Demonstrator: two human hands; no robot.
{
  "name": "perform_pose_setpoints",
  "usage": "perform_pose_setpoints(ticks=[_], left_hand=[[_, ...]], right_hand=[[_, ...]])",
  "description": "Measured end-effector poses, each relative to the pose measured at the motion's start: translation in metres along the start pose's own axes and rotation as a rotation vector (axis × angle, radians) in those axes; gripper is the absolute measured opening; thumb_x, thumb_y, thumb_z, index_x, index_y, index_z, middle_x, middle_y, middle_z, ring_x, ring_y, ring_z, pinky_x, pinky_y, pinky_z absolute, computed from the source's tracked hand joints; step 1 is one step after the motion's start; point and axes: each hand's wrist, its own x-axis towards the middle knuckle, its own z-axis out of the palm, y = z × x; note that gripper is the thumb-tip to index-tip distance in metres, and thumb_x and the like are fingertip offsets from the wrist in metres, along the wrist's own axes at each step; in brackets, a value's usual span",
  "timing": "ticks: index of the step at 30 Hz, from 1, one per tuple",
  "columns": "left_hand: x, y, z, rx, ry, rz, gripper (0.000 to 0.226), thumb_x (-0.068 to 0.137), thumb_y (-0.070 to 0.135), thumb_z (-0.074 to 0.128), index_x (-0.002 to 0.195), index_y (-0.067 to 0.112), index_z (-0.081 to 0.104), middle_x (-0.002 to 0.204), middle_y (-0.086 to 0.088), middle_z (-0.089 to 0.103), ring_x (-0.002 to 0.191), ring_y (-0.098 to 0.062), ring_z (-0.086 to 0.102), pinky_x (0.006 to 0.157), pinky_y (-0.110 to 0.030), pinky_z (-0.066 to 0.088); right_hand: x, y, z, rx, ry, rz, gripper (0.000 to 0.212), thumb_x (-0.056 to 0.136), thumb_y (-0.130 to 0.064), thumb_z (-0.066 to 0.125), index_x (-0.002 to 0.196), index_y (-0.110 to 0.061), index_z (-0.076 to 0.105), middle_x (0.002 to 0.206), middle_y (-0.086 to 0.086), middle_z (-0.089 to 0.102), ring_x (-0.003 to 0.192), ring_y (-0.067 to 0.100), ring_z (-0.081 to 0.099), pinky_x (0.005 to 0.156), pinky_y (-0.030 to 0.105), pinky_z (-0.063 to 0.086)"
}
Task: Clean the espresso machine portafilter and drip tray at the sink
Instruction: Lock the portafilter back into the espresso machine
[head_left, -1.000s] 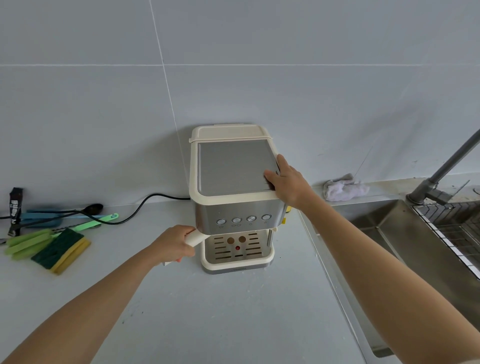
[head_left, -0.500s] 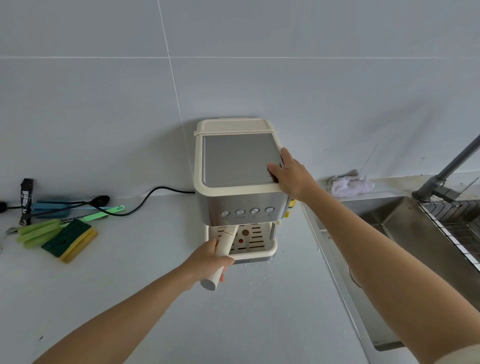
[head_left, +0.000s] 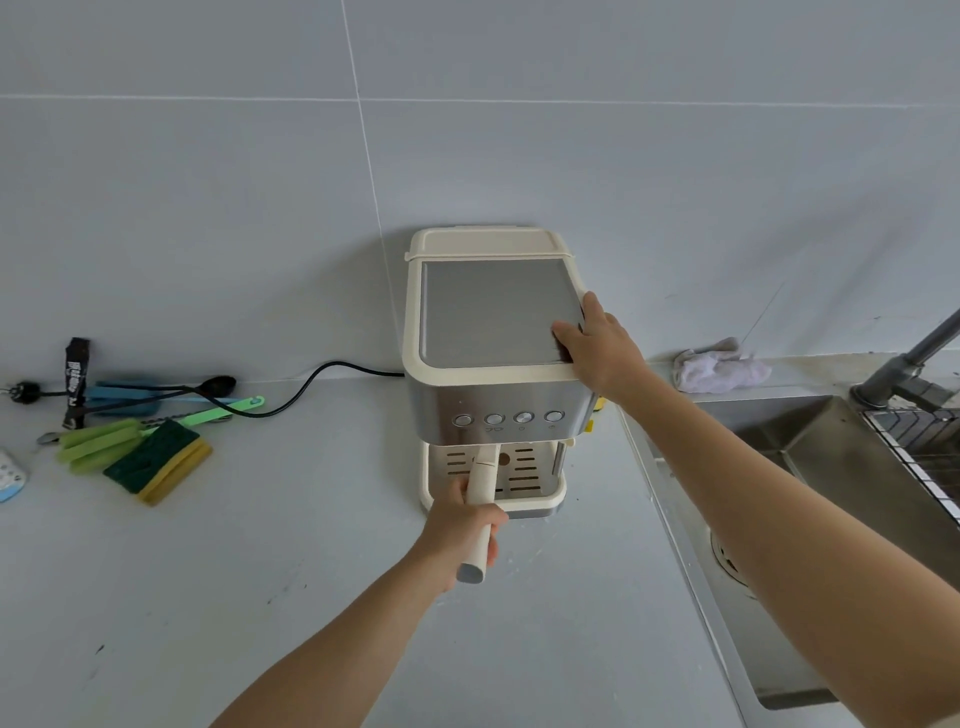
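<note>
Two hands at the espresso machine: left hand curled round the portafilter handle jutting from its front, above the drip tray; right hand, fingers fairly straight, bracing its top corner, which should steady the pull downward.

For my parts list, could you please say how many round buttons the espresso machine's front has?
4, in one row on the steel panel: far-left button, mid-left, mid-right, far-right; none look hidden.
</note>
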Motion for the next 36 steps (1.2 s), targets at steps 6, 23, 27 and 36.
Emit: perform_pose_setpoints(ticks=[6, 23, 27, 36], left_hand=[[0.0, -0.002, 0.012, -0.004, 0.091, 0.023, 0.031, 0.075, -0.005, 0.056, 0.101, 0.01, 0.048, 0.078, -0.003, 0.053, 0.037, -0.017, 0.045, 0.038, -0.02, 0.038], [-0.009, -0.003, 0.015, -0.034, 0.101, 0.068, 0.034, 0.08, 0.008, 0.064, 0.112, 0.005, 0.053, 0.074, -0.003, 0.058, 0.042, -0.014, 0.051, 0.044, -0.022, 0.043], [-0.009, -0.003, 0.014, 0.014, 0.12, 0.137, 0.029, 0.084, 0.021, 0.064, 0.109, 0.006, 0.058, 0.087, -0.003, 0.062, 0.061, -0.012, 0.058, 0.049, -0.022, 0.046], [0.006, -0.014, -0.031, -0.053, 0.25, 0.24, 0.021, 0.089, 0.0, 0.051, 0.107, 0.003, 0.062, 0.106, -0.013, 0.062, 0.083, -0.017, 0.057, 0.063, -0.01, 0.043]], right_hand=[[-0.004, 0.0, 0.0, -0.147, 0.007, -0.056, 0.031, 0.095, -0.008, 0.031, 0.066, -0.019, 0.024, 0.098, 0.009, 0.03, 0.091, 0.025, 0.031, 0.07, 0.032, 0.028], [-0.002, 0.001, 0.005, 0.022, 0.073, 0.022, 0.021, 0.095, -0.028, 0.036, 0.107, -0.011, 0.036, 0.1, 0.011, 0.041, 0.087, 0.027, 0.04, 0.071, 0.032, 0.03], [-0.009, 0.004, 0.005, 0.171, 0.118, -0.023, 0.019, 0.093, -0.029, 0.039, 0.099, -0.011, 0.04, 0.1, 0.01, 0.048, 0.088, 0.025, 0.045, 0.062, 0.029, 0.034], [-0.039, 0.101, 0.011, 0.234, 0.179, 0.128, 0.042, 0.1, -0.027, 0.03, 0.137, -0.009, 0.036, 0.136, 0.01, 0.045, 0.121, 0.023, 0.044, 0.098, 0.033, 0.033]])
